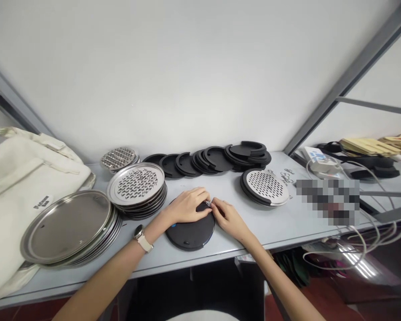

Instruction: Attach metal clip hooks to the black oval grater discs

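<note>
A black round disc [191,232] lies flat near the table's front edge, with a small blue spot at its left side. Across its upper part rests my left hand [189,205], fingers curled over the far rim and thumb lying on the surface. At the disc's upper right edge, my right hand [230,218] pinches a small shiny metal clip [208,204] between thumb and fingers. Part of the clip and the far rim are hidden by my fingers. My left wrist bears a watch.
Metal grater plates [136,183] and round metal trays [70,227] are stacked at left beside a cream bag [30,178]. Black rings [217,159] line the back. Right are a grater on a black base [266,187], loose metal clips [286,175] and cables [364,245].
</note>
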Demonstrator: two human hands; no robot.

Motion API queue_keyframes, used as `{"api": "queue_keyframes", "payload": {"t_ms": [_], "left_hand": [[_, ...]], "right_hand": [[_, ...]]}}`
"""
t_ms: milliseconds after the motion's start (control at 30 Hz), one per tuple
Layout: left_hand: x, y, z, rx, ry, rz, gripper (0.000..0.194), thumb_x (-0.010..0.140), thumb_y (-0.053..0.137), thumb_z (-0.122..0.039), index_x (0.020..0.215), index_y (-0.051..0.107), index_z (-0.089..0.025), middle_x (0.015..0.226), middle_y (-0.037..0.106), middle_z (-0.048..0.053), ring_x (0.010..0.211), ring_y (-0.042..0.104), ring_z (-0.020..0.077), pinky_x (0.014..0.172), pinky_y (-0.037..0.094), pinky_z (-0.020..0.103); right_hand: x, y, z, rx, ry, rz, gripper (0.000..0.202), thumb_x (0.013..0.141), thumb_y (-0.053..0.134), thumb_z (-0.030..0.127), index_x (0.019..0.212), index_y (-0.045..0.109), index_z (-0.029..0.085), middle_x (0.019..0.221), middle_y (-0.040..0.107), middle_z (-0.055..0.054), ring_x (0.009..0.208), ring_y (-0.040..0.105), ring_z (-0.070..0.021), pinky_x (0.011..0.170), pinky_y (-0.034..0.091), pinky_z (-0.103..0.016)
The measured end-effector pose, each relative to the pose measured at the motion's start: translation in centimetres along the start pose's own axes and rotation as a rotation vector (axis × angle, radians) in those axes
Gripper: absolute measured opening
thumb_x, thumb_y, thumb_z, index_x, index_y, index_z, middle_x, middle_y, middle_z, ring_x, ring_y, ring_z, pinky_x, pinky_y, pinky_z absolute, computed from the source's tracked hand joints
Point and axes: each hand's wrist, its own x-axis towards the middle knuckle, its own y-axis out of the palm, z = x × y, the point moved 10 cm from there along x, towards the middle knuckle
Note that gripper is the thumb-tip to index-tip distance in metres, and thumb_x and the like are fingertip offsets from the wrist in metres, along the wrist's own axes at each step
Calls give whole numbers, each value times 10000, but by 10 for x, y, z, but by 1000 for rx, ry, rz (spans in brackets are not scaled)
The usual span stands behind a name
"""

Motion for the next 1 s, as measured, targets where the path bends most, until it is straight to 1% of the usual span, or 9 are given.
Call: {"api": "queue_keyframes", "payload": {"t_ms": [233,400,533,600,667,767,833,900,1000], "left_hand": [[0,0,-6,-94,68,-7,139,873,562,-227,989,500,-183,975,577,52,954,546,210,865,432,327],[1,1,-6,-93,80,-2,143,880,552,-213,1014,508,-187,987,596,51,955,553,212,887,427,346],[1,1,-6,-84,83,-4,157,876,559,-218,1021,510,-185,986,601,53,954,557,216,889,428,349],[1,0,-6,-75,82,-5,172,871,563,-219,1030,510,-180,994,598,59,965,553,221,890,430,349],[1,0,-7,-68,84,-6,183,871,561,-216,1042,509,-175,1010,592,67,979,548,225,890,432,348],[1,1,-8,-64,89,-2,176,878,546,-211,1046,508,-175,1006,591,68,968,551,224,880,435,349],[1,1,-9,-62,91,-3,158,881,540,-212,1032,511,-176,989,592,65,952,553,219,871,437,348],[1,1,-9,-59,91,-6,125,886,534,-219,1002,516,-176,968,587,63,933,550,215,856,438,344],[1,1,-8,-52,93,-2,74,904,516,-236,948,523,-177,935,573,61,902,543,210,827,439,334]], "right_hand": [[-1,1,-3,59,14,20,234,965,331,272,742,380,223,631,458,30,617,446,-155,625,345,-266],[-1,-1,-4,88,28,13,254,965,338,294,723,368,224,614,431,34,592,422,-149,592,341,-257],[-1,-1,-4,89,33,11,261,972,329,301,739,417,225,617,476,23,603,457,-160,599,369,-261],[-1,0,-4,95,29,13,244,975,325,295,809,486,221,672,552,2,645,513,-176,640,401,-275],[-1,0,-4,100,22,3,228,976,331,294,930,541,217,784,627,-29,725,573,-197,715,428,-301],[0,0,-5,106,9,-17,236,975,342,298,1052,552,221,908,660,-56,825,608,-221,802,431,-331],[0,1,-4,111,2,-15,231,975,338,299,1027,551,225,885,655,-53,815,609,-221,795,435,-330],[0,1,-3,111,0,-11,221,974,332,299,932,537,226,800,631,-37,744,591,-209,736,439,-314],[1,-1,-1,105,2,-10,223,967,332,290,790,455,229,692,561,-5,636,523,-179,639,414,-283]]}}
